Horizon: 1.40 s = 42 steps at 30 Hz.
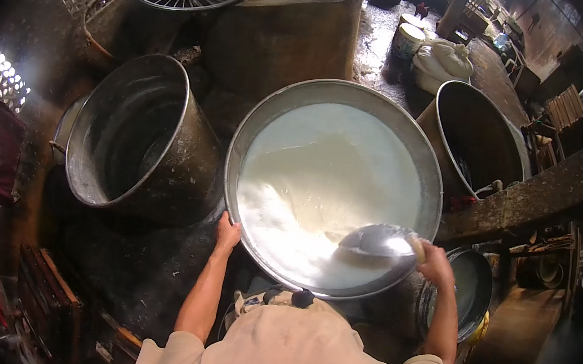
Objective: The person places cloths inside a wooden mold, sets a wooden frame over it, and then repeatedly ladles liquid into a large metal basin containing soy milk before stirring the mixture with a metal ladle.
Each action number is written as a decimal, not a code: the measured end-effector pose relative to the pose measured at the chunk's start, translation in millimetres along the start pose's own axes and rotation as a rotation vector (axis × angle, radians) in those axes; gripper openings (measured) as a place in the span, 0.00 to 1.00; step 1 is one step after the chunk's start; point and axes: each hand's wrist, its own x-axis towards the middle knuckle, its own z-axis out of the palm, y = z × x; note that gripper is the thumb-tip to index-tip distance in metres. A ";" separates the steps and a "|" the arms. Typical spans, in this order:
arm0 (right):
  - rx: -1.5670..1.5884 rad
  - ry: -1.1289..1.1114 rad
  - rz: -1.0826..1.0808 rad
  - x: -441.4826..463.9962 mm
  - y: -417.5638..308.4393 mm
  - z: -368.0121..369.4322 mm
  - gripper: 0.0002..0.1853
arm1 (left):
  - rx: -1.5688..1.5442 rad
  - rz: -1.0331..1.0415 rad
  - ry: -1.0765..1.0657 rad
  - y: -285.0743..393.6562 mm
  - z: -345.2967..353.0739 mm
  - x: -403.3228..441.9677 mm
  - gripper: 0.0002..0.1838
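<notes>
In front of me stands a large round metal vat holding milky white liquid with a paler, foamy patch toward the near left. My left hand grips the vat's rim at the lower left, thumb up along the edge. Over the near right of the liquid, my right hand is closed around the short light handle of a shiny metal scoop. The scoop is tilted and slightly blurred, and its lower edge is at or just above the surface; I cannot tell which.
A deep metal drum stands left of the vat, another drum at the right. A smaller container with liquid sits below my right arm. A wooden beam juts in from the right. White sacks and buckets lie behind.
</notes>
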 end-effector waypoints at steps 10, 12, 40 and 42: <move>0.020 0.394 0.121 147.0 60.5 63.4 0.25 | 0.028 -0.044 0.003 -24.3 16.4 13.5 0.26; 0.197 0.265 0.215 148.0 56.9 88.5 0.23 | 0.042 -0.044 0.019 -20.9 14.7 13.6 0.25; 0.541 -0.211 0.213 23.0 -206.4 161.7 0.36 | -0.102 0.045 -0.330 -45.0 -4.7 39.1 0.21; 0.480 -0.176 0.133 45.0 -234.7 128.2 0.35 | -0.119 0.061 -0.321 -27.3 -18.8 31.7 0.22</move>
